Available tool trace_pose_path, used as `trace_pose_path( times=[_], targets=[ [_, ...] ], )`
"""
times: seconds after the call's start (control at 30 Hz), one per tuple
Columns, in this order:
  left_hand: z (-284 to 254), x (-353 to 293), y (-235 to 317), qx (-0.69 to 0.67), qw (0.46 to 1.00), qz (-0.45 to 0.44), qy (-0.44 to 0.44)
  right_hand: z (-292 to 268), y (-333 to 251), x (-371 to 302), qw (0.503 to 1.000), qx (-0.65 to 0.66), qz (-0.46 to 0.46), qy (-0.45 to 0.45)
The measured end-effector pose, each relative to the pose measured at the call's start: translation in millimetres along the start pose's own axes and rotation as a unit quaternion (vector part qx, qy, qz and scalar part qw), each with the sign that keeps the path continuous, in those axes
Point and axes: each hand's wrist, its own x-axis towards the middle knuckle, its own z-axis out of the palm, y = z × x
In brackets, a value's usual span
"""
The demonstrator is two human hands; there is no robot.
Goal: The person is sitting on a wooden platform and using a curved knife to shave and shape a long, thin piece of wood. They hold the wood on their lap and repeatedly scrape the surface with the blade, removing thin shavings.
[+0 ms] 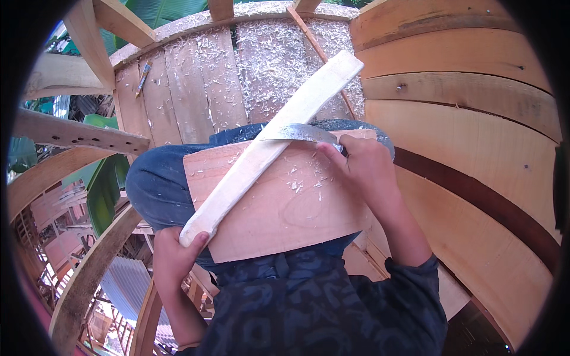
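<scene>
A long pale piece of wood (pixel 237 181) lies slantwise over a flat board (pixel 285 219) on my lap. My left hand (pixel 177 252) is closed round its near end, thumb on top. The far end points up and to the right, beyond my knees. In my right hand (pixel 365 163), closed at the board's right edge, is a curved-blade knife (pixel 303 133). Its shiny blade reaches left across the wood, and its handle is mostly hidden by my fingers. Small shavings (pixel 306 178) are scattered on the board.
Shavings cover much of the plank floor (pixel 222 77) ahead. A thin wooden strip (pixel 314 43) lies there, and a small slim object (pixel 143 78) rests at the left. A plank wall (pixel 445 127) rises close on my right. Open timber framing (pixel 83 136) stands on the left.
</scene>
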Motion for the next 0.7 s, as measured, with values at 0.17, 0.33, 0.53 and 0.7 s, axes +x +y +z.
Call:
trace_pose_path(
  times=[0.17, 0.33, 0.53, 0.7],
  targets=[
    [-3, 0, 7, -0.003, 1.000, -0.002, -0.001, -11, 12, 17, 0.993, 0.014, 0.110, -0.031],
    [1, 3, 0, 0.001, 1.000, 0.013, 0.003, -5, 15, 17, 0.993, -0.002, 0.121, 0.012],
    [2, 5, -13, -0.018, 0.999, 0.031, 0.002, -41, 66, 40, 0.968, 0.035, 0.247, 0.041],
    [0, 6, -9, 0.007, 1.000, 0.010, -0.008, -13, 22, 3, 0.998, 0.002, 0.059, 0.004]
  ],
)
